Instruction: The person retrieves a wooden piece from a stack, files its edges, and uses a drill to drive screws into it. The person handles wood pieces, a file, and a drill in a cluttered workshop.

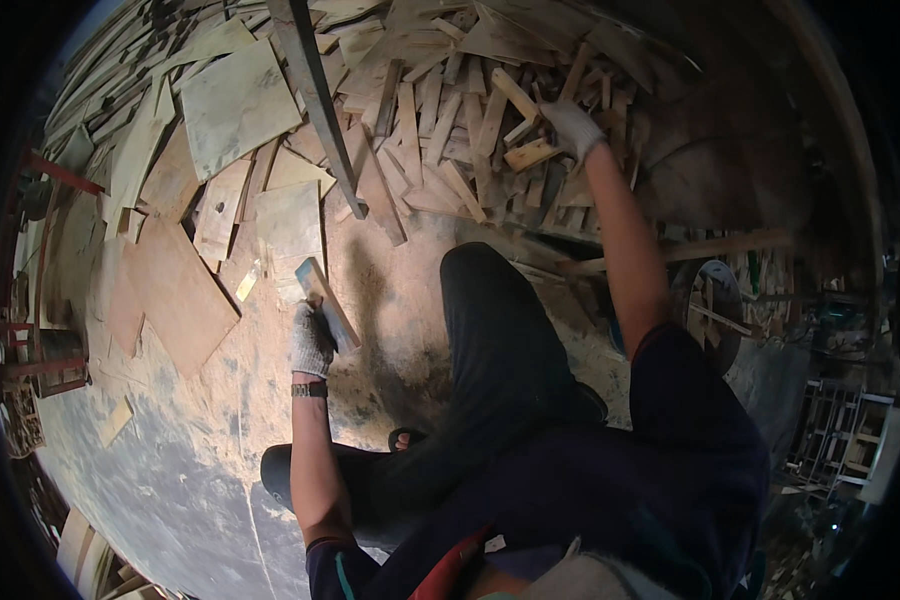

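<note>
In a pale knitted glove, my left hand (312, 343) is closed around a short flat wooden piece (327, 306), its upper end bluish. It holds the piece tilted above the dusty floor. A dark watch (309, 389) circles that wrist. My right hand (574, 128), gloved too, is stretched far out to the heap of wood offcuts (440, 130). Its fingers close at the end of a light wooden strip (515, 93); part of that grip is hidden. Just below lies a short yellowish block (531, 154).
Plywood sheets (240, 105) and a brown panel (178, 290) lie in layers at the left. A long grey bar (320, 100) slants down from the top between sheets and offcuts. My bent knee (485, 290) rises in the middle. At right is a round-rimmed container (715, 310) with wood inside.
</note>
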A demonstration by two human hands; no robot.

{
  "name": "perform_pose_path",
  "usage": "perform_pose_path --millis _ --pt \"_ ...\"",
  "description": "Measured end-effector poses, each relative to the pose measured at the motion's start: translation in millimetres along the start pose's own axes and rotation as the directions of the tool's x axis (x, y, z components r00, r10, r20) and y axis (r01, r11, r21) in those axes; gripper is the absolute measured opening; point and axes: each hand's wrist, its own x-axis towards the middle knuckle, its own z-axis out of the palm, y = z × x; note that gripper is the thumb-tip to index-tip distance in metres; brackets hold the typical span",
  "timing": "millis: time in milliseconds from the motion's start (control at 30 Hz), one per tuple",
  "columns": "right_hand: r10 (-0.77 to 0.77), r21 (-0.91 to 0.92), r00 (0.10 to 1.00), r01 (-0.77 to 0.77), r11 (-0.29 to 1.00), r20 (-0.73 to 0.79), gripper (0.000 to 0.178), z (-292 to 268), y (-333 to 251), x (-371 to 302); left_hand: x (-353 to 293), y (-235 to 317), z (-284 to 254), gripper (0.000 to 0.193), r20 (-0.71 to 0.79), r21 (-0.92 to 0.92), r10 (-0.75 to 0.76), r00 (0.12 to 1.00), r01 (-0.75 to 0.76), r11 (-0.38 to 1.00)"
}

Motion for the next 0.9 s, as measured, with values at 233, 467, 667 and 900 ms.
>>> perform_pose_path --millis 233,467,667,900 --pt "-0.363 0.820 0.821 -0.204 0.535 0.441 0.044 34.4 58.6 -120.2 10.3 6.6 80.4 0.040 0.197 0.035 -0.094 0.976 0.089 0.995" --pt "-0.485 0.869 0.756 -0.220 0.444 0.439 0.056 71.1 51.4 -179.6 56.2 60.5 260.3 0.050 0.494 -0.028 0.066 0.867 -0.060 0.998" --pt "-0.507 0.814 0.654 -0.328 0.480 0.562 0.053 104.1 48.7 -188.1 -16.9 59.6 257.7 0.054 0.616 0.043 0.140 0.775 -0.211 0.977" --pt "-0.327 0.606 0.633 -0.289 0.741 0.702 0.037 192.8 45.6 -228.2 -69.3 57.3 182.2 0.025 0.310 0.251 0.311 0.898 -0.393 0.885"
